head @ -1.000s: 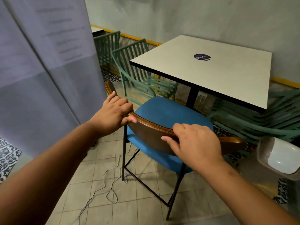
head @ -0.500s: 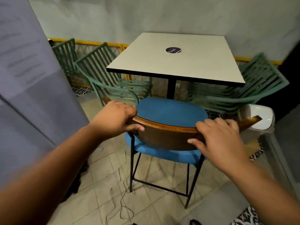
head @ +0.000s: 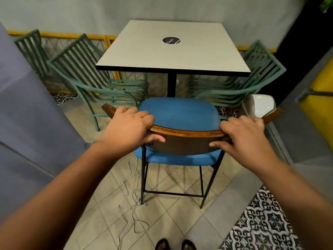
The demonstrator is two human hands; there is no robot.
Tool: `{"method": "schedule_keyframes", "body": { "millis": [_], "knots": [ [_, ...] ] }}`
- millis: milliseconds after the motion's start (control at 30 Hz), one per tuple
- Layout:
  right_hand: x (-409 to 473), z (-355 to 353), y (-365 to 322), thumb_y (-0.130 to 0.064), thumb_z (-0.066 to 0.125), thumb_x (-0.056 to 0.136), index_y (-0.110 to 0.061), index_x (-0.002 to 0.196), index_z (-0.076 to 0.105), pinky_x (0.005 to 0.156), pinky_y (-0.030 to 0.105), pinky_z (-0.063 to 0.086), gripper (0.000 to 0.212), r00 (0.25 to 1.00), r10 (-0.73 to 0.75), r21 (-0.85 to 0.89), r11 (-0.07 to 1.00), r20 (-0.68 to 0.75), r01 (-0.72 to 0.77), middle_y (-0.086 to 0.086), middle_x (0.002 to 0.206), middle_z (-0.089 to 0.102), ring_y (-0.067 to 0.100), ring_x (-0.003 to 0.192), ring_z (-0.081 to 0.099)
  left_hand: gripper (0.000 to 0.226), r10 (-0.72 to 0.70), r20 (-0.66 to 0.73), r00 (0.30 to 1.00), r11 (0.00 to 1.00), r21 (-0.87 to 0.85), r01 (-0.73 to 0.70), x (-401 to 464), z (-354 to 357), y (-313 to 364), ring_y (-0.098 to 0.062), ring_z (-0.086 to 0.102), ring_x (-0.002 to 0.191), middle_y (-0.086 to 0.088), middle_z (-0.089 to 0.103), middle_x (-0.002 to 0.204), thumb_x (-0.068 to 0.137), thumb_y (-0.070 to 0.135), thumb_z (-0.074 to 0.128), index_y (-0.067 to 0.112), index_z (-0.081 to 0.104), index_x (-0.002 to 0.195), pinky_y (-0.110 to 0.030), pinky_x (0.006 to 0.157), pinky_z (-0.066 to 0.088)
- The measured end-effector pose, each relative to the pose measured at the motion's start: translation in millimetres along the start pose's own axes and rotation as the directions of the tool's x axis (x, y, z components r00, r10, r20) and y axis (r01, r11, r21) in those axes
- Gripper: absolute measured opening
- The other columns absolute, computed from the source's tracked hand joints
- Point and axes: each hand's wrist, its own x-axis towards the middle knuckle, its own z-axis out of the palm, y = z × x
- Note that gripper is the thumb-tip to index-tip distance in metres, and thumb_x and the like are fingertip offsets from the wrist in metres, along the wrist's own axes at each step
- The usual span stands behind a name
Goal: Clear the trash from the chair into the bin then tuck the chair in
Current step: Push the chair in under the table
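Observation:
A chair with a blue seat (head: 177, 112) and a curved wooden backrest (head: 187, 139) stands square in front of the white table (head: 171, 49). Its seat is bare, with no trash on it. My left hand (head: 129, 129) grips the left part of the backrest, fingers over the top edge and thumb on the back. My right hand (head: 243, 134) grips the right part the same way. The front of the seat is close to the table's black post, just short of the table edge. A white bin (head: 259, 105) stands on the floor to the right of the chair.
Green slatted metal chairs stand left (head: 86, 73) and right (head: 252, 76) of the table. A white cable (head: 129, 201) loops on the tiled floor by the chair's left rear leg. A grey partition (head: 27, 114) rises on the left. My feet show at the bottom edge.
The chair has swung from angled to facing the table squarely, and the view has turned with it. Both hands have kept their grip on the backrest.

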Motion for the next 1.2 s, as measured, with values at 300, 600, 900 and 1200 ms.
{"method": "schedule_keyframes", "body": {
  "millis": [300, 600, 900, 1200],
  "knots": [
    [20.6, 6.6, 2.6, -0.07, 0.053, 0.072, -0.029, 0.079, 0.048, 0.082, 0.041, 0.032, 0.042, 0.997, -0.062, 0.024, 0.998, 0.042, 0.061, -0.011, 0.076, 0.048, 0.016, 0.08, 0.046, 0.064, 0.009, -0.029, 1.0, 1.0, 0.002, -0.009, -5.8, 5.5, -7.1, -0.024, 0.059, 0.065, 0.004, 0.059, 0.068, 0.078, 0.079, 0.026, 0.021, 0.052, 0.072, -0.031, 0.061, 0.033],
    [43.1, 15.9, -9.2, -0.069, 0.051, 0.074, -0.03, 0.08, 0.051, 0.081, 0.039, 0.031, 0.039, 0.999, -0.052, 0.031, 0.998, -0.016, 0.053, -0.011, 0.078, 0.05, 0.015, 0.082, 0.046, 0.068, -0.059, -0.01, 0.998, 0.998, 0.024, 0.059, 3.2, 15.8, -32.5, -0.021, 0.057, 0.071, 0.008, 0.06, 0.077, 0.076, 0.083, 0.017, 0.025, 0.052, 0.077, -0.031, 0.065, 0.024],
    [77.5, 27.4, 5.6, -0.068, 0.057, 0.073, -0.031, 0.078, 0.045, 0.08, 0.039, 0.03, 0.039, 0.999, -0.02, 0.038, 0.999, -0.04, 0.021, -0.01, 0.075, 0.047, 0.017, 0.081, 0.046, 0.065, -0.08, -0.06, 0.995, 0.997, -0.009, 0.08, 35.1, 37.4, -48.7, -0.024, 0.056, 0.071, 0.005, 0.06, 0.074, 0.074, 0.081, 0.028, 0.021, 0.053, 0.075, -0.037, 0.07, 0.038],
    [112.4, 37.8, 12.7, -0.067, 0.058, 0.074, -0.028, 0.076, 0.043, 0.081, 0.039, 0.029, 0.041, 0.999, 0.012, 0.036, 0.999, -0.033, -0.011, -0.008, 0.075, 0.047, 0.017, 0.08, 0.044, 0.074, -0.093, 0.037, 0.995, 0.995, -0.02, 0.094, 67.2, 54.2, -74.3, -0.022, 0.056, 0.079, 0.006, 0.061, 0.082, 0.071, 0.086, 0.019, 0.022, 0.055, 0.081, -0.036, 0.074, 0.035]
  ]
}}
